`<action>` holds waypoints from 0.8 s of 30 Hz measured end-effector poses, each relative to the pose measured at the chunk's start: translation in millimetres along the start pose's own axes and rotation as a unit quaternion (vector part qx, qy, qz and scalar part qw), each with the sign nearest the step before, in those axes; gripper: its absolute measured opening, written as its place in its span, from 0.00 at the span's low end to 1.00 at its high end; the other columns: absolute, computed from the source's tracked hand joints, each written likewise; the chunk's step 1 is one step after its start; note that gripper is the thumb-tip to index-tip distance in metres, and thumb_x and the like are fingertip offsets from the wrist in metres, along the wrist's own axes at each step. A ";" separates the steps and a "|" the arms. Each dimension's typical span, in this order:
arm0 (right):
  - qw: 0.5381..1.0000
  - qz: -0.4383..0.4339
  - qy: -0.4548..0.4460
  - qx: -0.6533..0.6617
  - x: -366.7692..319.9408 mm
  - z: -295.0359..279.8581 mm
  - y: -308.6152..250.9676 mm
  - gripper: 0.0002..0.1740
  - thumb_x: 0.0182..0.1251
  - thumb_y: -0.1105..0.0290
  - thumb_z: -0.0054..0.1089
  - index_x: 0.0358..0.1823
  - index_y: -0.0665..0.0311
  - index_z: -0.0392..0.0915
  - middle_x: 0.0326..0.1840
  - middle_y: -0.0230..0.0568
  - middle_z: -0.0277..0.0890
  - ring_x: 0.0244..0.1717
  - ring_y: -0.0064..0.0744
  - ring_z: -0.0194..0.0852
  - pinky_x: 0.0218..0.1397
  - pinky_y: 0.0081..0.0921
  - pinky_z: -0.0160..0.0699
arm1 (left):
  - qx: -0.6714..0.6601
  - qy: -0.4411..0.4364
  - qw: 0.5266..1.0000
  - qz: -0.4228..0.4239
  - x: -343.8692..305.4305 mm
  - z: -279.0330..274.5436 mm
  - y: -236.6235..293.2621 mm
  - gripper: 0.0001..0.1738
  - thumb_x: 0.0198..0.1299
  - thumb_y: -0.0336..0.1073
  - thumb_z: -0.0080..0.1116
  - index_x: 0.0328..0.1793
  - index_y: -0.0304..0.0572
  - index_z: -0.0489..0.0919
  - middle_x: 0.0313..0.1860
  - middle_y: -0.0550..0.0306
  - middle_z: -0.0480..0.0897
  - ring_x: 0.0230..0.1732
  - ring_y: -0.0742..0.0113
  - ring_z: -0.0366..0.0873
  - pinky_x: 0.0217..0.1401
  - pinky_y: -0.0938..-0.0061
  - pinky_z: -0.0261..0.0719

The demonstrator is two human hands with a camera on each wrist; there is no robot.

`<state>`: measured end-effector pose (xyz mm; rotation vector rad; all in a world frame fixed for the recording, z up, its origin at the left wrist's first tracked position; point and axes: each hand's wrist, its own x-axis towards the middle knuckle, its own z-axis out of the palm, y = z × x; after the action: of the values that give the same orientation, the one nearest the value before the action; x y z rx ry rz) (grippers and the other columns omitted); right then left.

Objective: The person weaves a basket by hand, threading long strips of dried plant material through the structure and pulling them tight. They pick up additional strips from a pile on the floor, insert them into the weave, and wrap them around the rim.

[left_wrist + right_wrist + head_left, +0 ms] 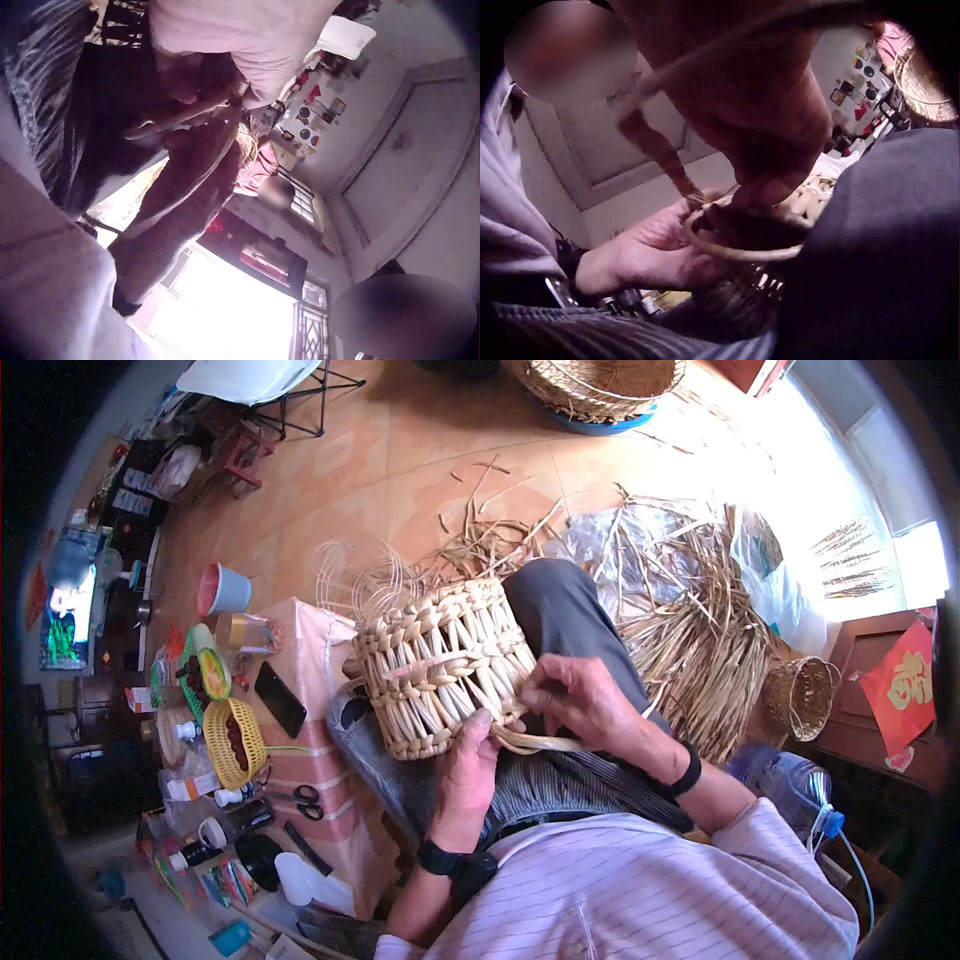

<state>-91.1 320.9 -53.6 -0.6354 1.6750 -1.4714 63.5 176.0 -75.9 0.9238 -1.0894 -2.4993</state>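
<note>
A woven straw basket (440, 660) lies on its side across the person's lap in the head view, its rim toward the body. The left hand (468, 765) grips the rim, thumb on the outside, beside a loose strand (545, 743). At the rim's right side the right hand (590, 705) pinches with thumb and fingers bent; what is between them is too small to tell. In the right wrist view, the right hand (757, 112) reaches the basket's rim (739, 253), opposite the left hand (649, 251). The left wrist view shows the left hand (240, 37) close up, dark around the strand.
A heap of dried straw (700, 650) spreads over the floor at right, near a small basket (800, 698). At left, a cloth-covered table (310, 760) holds scissors (308, 801), a phone (280, 700) and a yellow basket (234, 743). A larger basket (600, 390) stands at the top.
</note>
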 end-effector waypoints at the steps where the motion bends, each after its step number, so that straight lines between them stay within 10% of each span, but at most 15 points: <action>1: 1.000 0.016 0.008 0.008 -7.3 3.4 -0.3 0.03 0.78 0.75 0.66 0.45 0.68 0.83 0.36 0.32 0.88 0.31 0.15 0.80 0.30 0.21 0.79 | 0.009 -0.001 1.000 -0.016 0.7 -11.5 -5.9 0.30 0.71 0.38 0.66 0.76 0.38 0.73 0.65 0.52 0.84 0.59 0.58 0.85 0.61 0.59 0.89; 4: 0.997 -0.052 0.045 -0.032 -21.4 8.6 2.5 0.08 0.71 0.73 0.70 0.39 0.69 0.80 0.30 0.49 0.82 0.30 0.35 0.85 0.36 0.37 0.83 | 0.003 0.045 0.999 -0.004 -5.9 -5.4 -12.2 0.28 0.71 0.39 0.65 0.74 0.38 0.75 0.66 0.52 0.84 0.63 0.59 0.84 0.64 0.59 0.88; 12: 0.945 -0.295 0.031 -0.139 -28.8 22.0 -5.7 0.14 0.63 0.72 0.73 0.43 0.63 0.74 0.37 0.45 0.80 0.38 0.53 0.86 0.39 0.43 0.85 | 0.059 0.052 0.997 -0.021 -25.2 -61.3 9.8 0.38 0.64 0.48 0.69 0.73 0.29 0.74 0.67 0.46 0.80 0.65 0.54 0.81 0.68 0.56 0.84; 24: 0.960 -0.256 -0.028 -0.111 -20.6 1.6 13.2 0.12 0.69 0.69 0.66 0.42 0.67 0.72 0.37 0.53 0.80 0.39 0.61 0.84 0.40 0.51 0.82 | 0.110 0.043 0.993 -0.020 -24.1 -92.7 1.7 0.55 0.61 0.60 0.68 0.86 0.34 0.61 0.83 0.43 0.66 0.82 0.49 0.67 0.85 0.52 0.67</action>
<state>-76.6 339.0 -61.5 -1.3004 1.7217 -1.5996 141.8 133.9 -111.7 1.1125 -1.3488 -2.3795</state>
